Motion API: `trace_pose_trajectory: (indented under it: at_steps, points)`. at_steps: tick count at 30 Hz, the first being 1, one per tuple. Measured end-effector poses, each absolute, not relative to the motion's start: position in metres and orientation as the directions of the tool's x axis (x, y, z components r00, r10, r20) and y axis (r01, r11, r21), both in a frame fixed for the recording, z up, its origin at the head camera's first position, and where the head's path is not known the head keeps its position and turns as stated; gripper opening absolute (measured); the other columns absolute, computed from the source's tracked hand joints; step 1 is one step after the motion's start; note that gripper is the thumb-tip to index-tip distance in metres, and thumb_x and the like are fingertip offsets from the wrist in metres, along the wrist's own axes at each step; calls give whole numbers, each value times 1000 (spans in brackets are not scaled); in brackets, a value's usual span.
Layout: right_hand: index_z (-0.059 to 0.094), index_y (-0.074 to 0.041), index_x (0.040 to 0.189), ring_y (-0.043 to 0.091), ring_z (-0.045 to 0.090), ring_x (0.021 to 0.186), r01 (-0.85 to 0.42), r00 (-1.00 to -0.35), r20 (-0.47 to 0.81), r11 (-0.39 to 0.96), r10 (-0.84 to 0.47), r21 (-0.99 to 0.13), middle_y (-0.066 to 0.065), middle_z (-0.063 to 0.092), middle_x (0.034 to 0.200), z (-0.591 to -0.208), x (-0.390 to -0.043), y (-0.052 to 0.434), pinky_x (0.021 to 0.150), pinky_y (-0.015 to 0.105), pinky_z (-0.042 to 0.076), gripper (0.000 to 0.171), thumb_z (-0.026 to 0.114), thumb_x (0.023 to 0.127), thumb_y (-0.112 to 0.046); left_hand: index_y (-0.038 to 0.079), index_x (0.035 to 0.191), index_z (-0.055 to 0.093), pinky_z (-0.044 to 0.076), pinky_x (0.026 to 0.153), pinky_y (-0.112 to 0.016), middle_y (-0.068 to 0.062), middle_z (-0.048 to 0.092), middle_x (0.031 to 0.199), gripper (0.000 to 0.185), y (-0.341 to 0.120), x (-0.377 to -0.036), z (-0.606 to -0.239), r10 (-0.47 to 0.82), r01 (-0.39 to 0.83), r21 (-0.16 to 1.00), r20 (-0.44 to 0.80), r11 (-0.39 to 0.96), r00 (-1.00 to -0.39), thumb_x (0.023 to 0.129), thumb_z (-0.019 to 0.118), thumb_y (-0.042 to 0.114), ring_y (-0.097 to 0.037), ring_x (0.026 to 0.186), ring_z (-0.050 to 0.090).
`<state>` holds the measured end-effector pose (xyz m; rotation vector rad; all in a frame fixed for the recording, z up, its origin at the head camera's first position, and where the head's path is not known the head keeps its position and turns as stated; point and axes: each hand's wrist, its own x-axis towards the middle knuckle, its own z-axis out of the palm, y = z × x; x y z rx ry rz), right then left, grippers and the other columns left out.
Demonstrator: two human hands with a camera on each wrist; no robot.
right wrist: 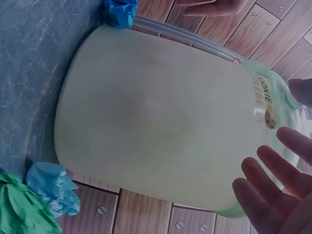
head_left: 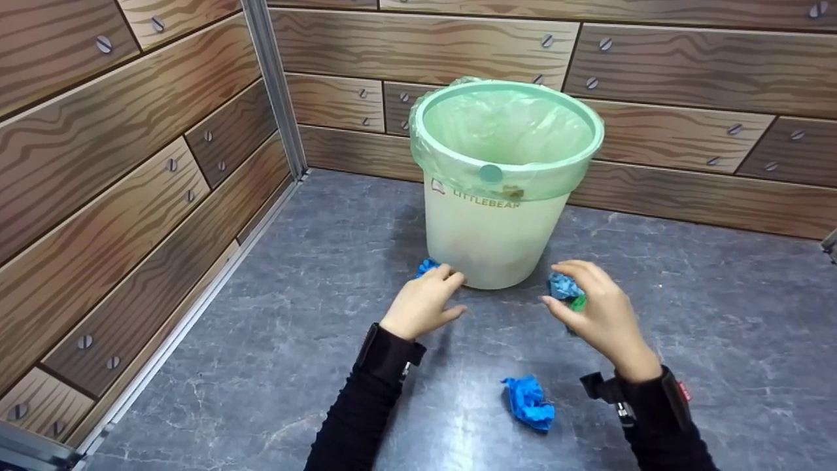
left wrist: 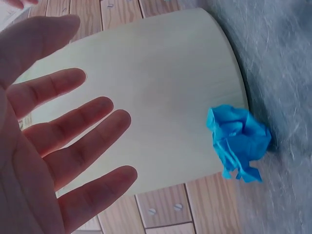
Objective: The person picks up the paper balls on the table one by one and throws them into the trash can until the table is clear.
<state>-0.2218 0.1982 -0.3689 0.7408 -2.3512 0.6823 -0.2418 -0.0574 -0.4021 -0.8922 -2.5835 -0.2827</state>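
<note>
Bin (head_left: 490, 239): one, pale, upright on the grey surface (head_left: 248, 366); green liner (head_left: 556, 182) folded over the rim; stands ahead of both hands.
Left hand (head_left: 424, 304): back upward, fingers toward the bin's lower left front, thumb out to the right.
Left grip: fingers parted; nothing held.
Right hand (head_left: 605, 317): thumb and fingers in a wide C, facing the bin's right side.
Right grip: well spread; nothing held.
Left blue paper (left wrist: 239, 141): crumpled, just beside the bin's foot; contact unclear.
Light-blue paper (right wrist: 53, 187): crumpled, right of the bin, near the right hand.
Green paper (right wrist: 22, 204): just beside the light-blue paper.
Near blue paper (head_left: 529, 402): between the two sleeves (head_left: 353, 409), well apart from the bin.
Handling, bin: judged best with palms on opposite sides, level, pressing evenly below the liner; uneven pressure could tip it.
Handling, paper: judged light; a soft fingertip pinch from above, clear of the bin wall.
</note>
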Motion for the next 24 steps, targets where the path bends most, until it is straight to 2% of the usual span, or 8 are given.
trace_pose_trajectory:
  at_steps: [7, 15, 24]
  points:
    - [51, -9, 101, 15, 42, 91, -614, -704, 635, 720, -317, -322, 1, 46, 101, -375, -222, 201, 73, 28, 35, 41, 61, 66, -28, 13, 96, 47, 38, 53, -22, -1, 43, 88, 34, -62, -244, -400, 530, 612, 74, 425, 787, -734, 71, 54, 34, -11, 69, 41]
    - [51, -10, 102, 15, 42, 91, -615, -705, 635, 717, -316, -327, 2, 45, 101, -373, -219, 201, 72, 28, 35, 41, 60, 67, -28, 14, 97, 48, 39, 58, -24, 0, 44, 91, 35, -62, -257, -405, 474, 567, 123, 423, 815, -773, 69, 56, 33, -13, 78, 42]
    - [51, -10, 101, 15, 42, 92, -626, -696, 631, 720, -344, -298, 1, 46, 102, -376, -220, 197, 73, 28, 35, 41, 60, 66, -29, 13, 102, 47, 39, 63, -28, -6, 42, 98, 40, -60, -283, -422, 374, 435, 182, 293, 882, -880, 68, 59, 31, -19, 87, 39]
